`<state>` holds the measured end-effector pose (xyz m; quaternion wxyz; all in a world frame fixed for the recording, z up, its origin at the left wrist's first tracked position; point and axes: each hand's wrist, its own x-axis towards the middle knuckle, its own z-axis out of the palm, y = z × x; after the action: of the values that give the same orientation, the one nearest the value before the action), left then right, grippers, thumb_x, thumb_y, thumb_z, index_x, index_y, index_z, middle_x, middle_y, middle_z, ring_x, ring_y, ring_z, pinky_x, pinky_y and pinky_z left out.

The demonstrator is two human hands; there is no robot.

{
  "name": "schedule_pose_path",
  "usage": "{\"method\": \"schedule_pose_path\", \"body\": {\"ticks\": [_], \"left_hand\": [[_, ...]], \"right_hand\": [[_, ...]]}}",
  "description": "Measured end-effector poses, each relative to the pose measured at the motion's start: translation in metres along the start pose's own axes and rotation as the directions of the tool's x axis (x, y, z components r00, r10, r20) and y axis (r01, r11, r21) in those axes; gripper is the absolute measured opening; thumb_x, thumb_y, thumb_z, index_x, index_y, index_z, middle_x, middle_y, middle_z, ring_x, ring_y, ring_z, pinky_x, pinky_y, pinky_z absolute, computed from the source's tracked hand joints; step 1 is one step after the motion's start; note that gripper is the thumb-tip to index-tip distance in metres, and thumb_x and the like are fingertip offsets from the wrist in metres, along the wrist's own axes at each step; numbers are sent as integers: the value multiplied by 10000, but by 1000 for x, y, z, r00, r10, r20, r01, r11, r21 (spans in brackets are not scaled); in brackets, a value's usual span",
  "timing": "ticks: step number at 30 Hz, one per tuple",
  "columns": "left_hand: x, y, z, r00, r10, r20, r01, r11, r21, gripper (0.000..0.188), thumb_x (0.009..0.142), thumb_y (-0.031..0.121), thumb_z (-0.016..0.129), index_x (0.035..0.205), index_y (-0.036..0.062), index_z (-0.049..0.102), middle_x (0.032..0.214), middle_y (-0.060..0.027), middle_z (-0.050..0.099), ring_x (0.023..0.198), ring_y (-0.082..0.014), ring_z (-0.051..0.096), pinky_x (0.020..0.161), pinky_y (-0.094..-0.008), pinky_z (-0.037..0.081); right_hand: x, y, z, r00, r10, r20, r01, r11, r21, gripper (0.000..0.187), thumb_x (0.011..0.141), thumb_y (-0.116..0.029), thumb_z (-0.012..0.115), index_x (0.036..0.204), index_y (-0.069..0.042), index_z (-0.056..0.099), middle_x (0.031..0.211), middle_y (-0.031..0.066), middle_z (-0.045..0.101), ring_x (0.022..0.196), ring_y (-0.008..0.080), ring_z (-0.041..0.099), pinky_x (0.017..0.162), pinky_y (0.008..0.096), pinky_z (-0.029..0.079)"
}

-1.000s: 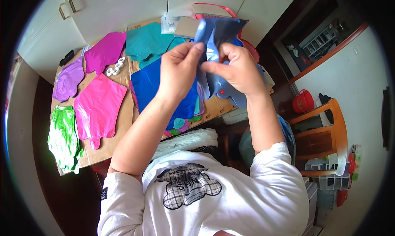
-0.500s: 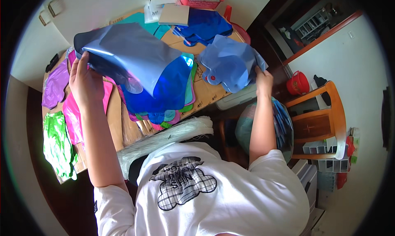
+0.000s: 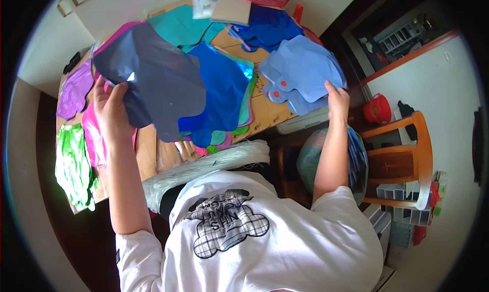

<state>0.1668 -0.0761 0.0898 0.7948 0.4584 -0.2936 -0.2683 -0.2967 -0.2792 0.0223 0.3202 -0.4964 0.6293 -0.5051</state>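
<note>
My left hand (image 3: 111, 106) is closed on the lower left edge of a thin, dark grey shiny film sheet (image 3: 163, 75) with rounded lobes. That sheet hangs over a bright blue film piece (image 3: 224, 91), which tops a stack of coloured pieces. At the table's right end my right hand (image 3: 337, 99) pinches the edge of a flat light blue film piece (image 3: 303, 65). Its outline is lobed, and two red dots show near its lower left. Whether it is one layer or several I cannot tell.
Teal film (image 3: 178, 24), dark blue pieces (image 3: 267, 24), a purple piece (image 3: 76, 93) and crinkled green film (image 3: 74, 162) lie on the cardboard-topped table (image 3: 145, 152). A clear plastic bundle (image 3: 214, 162) lies along its front edge. Right are a stuffed bag (image 3: 316, 159) and a wooden chair (image 3: 392, 164).
The grey sheet has swung down and flattened, uncovering teal film behind it. My right hand's light blue piece has spread out flatter at the table's right end. The view has shifted slightly.
</note>
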Motion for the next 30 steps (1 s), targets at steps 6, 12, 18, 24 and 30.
{"method": "schedule_pose_path", "body": {"ticks": [6,12,18,24,30], "left_hand": [[-8,2,9,998,-31,-55,31,1000,0,468,824,-76,544,1277,-24,440,1046,-114,638,886,-154,633,760,-264,518],[-33,23,46,956,282,83,-293,901,320,475,837,-80,547,1295,24,475,1049,-106,632,857,-122,624,704,-211,505],[-64,-13,101,643,383,663,-752,157,640,479,759,47,576,1235,26,520,819,-90,605,709,-254,630,582,-358,524],[-104,-28,130,698,86,711,-695,325,642,561,770,112,632,1301,16,479,933,-125,623,797,-300,632,694,-352,525],[-136,0,48,854,-118,507,-230,788,571,293,810,89,701,1074,-21,635,920,-137,661,793,-220,646,703,-319,504]], "right_hand": [[4,7,-18,996,-91,-21,63,816,-575,530,769,-507,713,812,16,645,822,175,677,767,328,658,717,411,505],[-57,-82,7,795,-595,-120,272,526,-806,553,811,-558,636,1025,-48,628,1008,160,641,994,330,608,821,456,464],[-79,-150,86,505,104,857,-328,941,80,522,869,-497,623,1143,-53,610,1062,87,639,946,178,600,765,320,489],[-51,-129,148,362,-87,928,-12,995,98,357,813,-150,699,1118,9,604,985,77,666,891,148,634,771,299,523],[-24,-117,171,461,-57,886,66,997,30,263,819,23,631,1080,40,611,941,103,678,793,152,655,735,272,529]]}}
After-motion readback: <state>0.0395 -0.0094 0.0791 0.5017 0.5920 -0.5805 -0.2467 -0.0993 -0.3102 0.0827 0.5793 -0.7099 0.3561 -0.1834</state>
